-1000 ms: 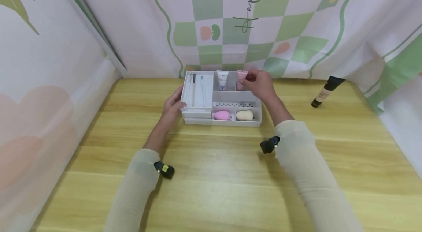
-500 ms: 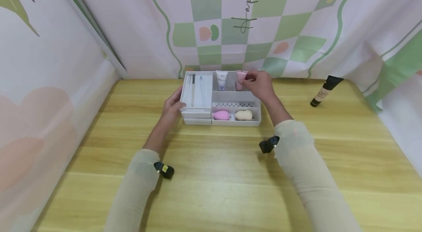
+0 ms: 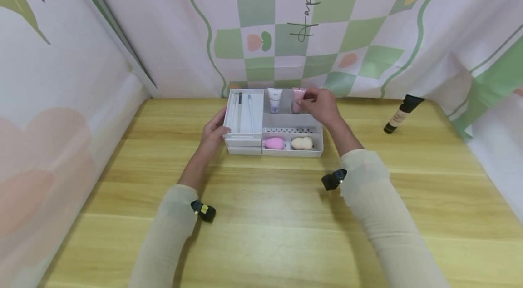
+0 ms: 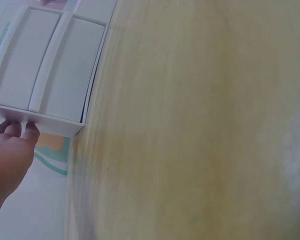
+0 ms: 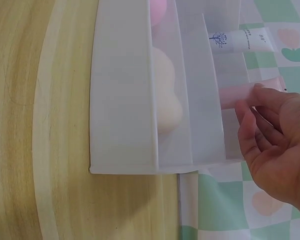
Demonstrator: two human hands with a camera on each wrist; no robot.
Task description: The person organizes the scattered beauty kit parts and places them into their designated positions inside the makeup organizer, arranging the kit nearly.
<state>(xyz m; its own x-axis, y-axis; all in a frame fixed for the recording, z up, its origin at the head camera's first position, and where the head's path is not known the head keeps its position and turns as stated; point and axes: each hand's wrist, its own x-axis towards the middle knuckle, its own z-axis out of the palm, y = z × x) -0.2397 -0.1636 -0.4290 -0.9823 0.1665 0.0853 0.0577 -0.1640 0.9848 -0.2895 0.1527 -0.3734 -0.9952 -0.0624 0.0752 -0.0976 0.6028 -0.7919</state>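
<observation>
A white desktop organizer (image 3: 292,121) stands at the back of the table. My left hand (image 3: 213,128) rests against its left side; in the left wrist view the fingertips (image 4: 31,131) touch the side wall. My right hand (image 3: 323,102) pinches a pink squeeze tube (image 3: 298,99) between thumb and fingers, upright in the back right compartment. Beside it, a white tube (image 3: 275,99) leans in the neighbouring compartment. A pink makeup sponge (image 3: 274,143) and a beige makeup sponge (image 5: 166,95) lie in the front compartments. Several thin brushes or sticks (image 3: 239,112) lie in the left tray.
A black-and-beige tube (image 3: 399,117) stands tilted-looking on the wooden table (image 3: 261,224) at the right. Behind the organizer hangs a green-and-white checked cloth (image 3: 286,15). Two drawers (image 4: 65,65) form the organizer's left front.
</observation>
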